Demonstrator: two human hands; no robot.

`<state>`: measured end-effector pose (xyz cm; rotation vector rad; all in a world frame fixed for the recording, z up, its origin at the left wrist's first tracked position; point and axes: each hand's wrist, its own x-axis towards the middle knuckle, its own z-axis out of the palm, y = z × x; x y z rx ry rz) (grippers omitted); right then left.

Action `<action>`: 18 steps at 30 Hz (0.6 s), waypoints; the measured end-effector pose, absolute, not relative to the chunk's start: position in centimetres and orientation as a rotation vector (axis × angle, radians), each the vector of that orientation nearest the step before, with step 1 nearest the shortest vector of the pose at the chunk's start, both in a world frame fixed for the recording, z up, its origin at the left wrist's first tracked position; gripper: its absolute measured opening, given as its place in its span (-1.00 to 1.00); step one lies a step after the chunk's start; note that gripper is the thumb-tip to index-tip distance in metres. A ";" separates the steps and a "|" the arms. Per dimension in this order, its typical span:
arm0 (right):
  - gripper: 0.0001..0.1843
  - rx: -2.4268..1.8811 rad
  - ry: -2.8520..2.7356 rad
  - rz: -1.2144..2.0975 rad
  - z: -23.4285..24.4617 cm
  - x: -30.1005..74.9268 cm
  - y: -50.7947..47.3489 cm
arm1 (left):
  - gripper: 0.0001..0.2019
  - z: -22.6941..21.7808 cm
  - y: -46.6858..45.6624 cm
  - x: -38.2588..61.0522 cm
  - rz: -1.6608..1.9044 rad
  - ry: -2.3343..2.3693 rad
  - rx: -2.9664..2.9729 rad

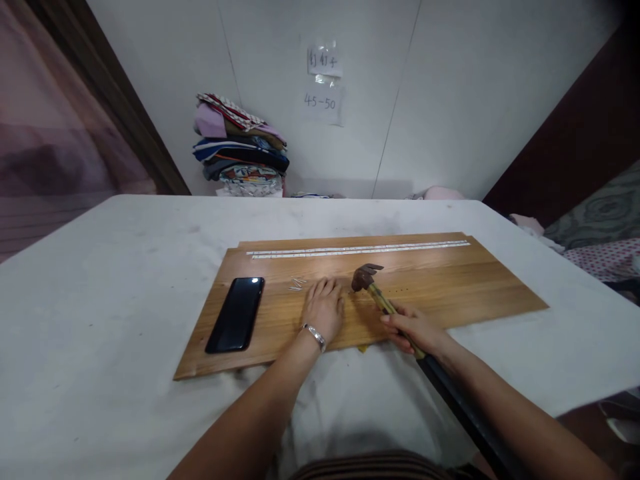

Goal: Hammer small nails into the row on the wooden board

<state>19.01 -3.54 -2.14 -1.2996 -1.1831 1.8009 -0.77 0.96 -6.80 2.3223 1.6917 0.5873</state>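
A wooden board (pixel 450 280) lies on the white table (pixel 100 280). My right hand (pixel 413 329) is closed around the handle of a claw hammer (pixel 367 279), whose rusty head rests on the board near the middle. My left hand (pixel 324 308) lies palm down on the board just left of the hammer head, with its fingers bent and together; whether it pinches a nail is hidden. A few loose nails (pixel 297 285) lie on the board just left of that hand. A black phone (pixel 236 313) lies face up on the board's left part.
Two white strips (pixel 360 250) run along the board's far edge. A pile of folded clothes (pixel 240 147) stands against the wall behind the table. Paper labels (pixel 324 80) hang on the wall. Patterned bedding (pixel 600 233) lies at the right.
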 end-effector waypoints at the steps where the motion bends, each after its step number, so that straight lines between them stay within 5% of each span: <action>1: -0.63 -1.299 -1.184 1.804 -2.2 19.0 -3.5 | -0.68 -6.8 1.0 -0.8 0.589 1.692 2.321; 18: -0.59 -1.326 -1.194 1.809 -2.1 18.8 -3.5 | -0.66 -6.8 1.0 -0.8 0.570 1.686 2.319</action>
